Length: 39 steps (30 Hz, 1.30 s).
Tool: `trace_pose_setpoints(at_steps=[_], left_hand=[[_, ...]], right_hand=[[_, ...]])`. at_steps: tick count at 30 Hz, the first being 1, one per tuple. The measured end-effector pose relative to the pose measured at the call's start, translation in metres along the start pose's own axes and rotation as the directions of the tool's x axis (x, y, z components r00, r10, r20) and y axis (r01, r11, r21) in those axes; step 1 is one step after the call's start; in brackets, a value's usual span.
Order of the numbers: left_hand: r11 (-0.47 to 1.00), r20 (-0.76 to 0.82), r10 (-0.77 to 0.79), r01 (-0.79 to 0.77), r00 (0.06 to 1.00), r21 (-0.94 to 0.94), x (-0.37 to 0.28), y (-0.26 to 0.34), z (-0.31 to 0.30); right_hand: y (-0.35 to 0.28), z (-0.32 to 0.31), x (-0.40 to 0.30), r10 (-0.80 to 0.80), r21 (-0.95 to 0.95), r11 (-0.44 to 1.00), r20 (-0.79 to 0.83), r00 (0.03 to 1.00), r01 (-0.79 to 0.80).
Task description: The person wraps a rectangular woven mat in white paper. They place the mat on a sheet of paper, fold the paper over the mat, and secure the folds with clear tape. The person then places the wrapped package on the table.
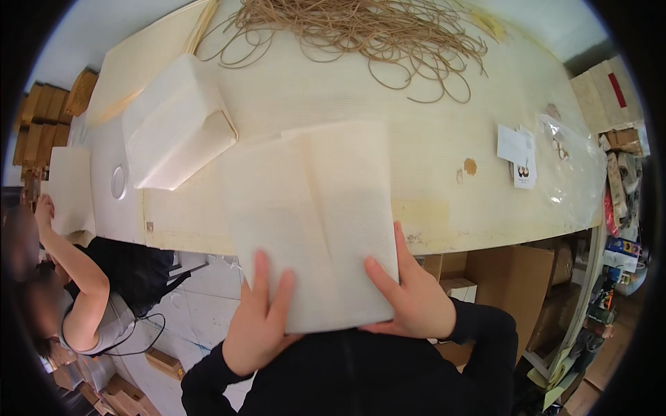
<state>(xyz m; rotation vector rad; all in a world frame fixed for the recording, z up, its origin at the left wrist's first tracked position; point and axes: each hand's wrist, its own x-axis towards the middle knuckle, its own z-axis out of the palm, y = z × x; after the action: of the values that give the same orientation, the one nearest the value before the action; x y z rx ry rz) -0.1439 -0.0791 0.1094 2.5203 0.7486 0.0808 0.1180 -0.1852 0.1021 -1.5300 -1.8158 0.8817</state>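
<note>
Both hands hold a large cream-white paper piece (312, 218), folded and layered, with a lengthwise seam near its middle; it looks like a flat paper bag. My left hand (260, 312) grips its lower left corner, fingers spread on top. My right hand (411, 296) holds the lower right edge, thumb on the paper and fingers along the side. The sheet slants over the table's front edge, close to my body. Behind it to the left lies a similar folded paper bag (171, 125), its end standing slightly up. The paper is slightly blurred.
Tangled brown cords (359, 26) lie at the table's (322, 99) back. Small cards (512, 143) and a clear plastic bag (570, 171) lie at right. A stack of paper sheets (140, 57) is back left. A co-worker (88, 296) handles paper at far left. Cardboard boxes (504, 286) stand below.
</note>
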Motion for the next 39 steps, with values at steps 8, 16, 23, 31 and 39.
trace_pose_setpoints(at_steps=[8, 16, 23, 31, 39], left_hand=[[0.91, 0.07, -0.042, 0.067, 0.997, -0.41, 0.052, -0.078, -0.025], [0.737, -0.071, 0.058, -0.09, 0.996, -0.669, 0.098, -0.111, 0.022], [0.658, -0.082, 0.064, -0.104, 0.995, -0.746, 0.121, -0.131, 0.021], [0.615, -0.086, 0.096, -0.127, 0.992, -0.778, 0.137, -0.142, 0.036], [0.616, -0.101, 0.114, -0.15, 0.988, -0.773, 0.142, -0.138, 0.014]], right_hand=[[0.024, -0.034, 0.007, -0.095, -0.103, 0.988, 0.171, 0.981, 0.113], [0.089, -0.042, 0.065, 0.093, 0.462, 0.875, 0.13, 0.987, -0.143], [0.101, -0.005, 0.083, 0.047, 0.723, 0.689, -0.101, 0.994, 0.041], [0.115, -0.015, 0.098, -0.029, 0.586, 0.792, -0.247, 0.969, 0.173], [0.122, -0.013, 0.084, 0.003, 0.523, 0.841, -0.258, 0.966, 0.137]])
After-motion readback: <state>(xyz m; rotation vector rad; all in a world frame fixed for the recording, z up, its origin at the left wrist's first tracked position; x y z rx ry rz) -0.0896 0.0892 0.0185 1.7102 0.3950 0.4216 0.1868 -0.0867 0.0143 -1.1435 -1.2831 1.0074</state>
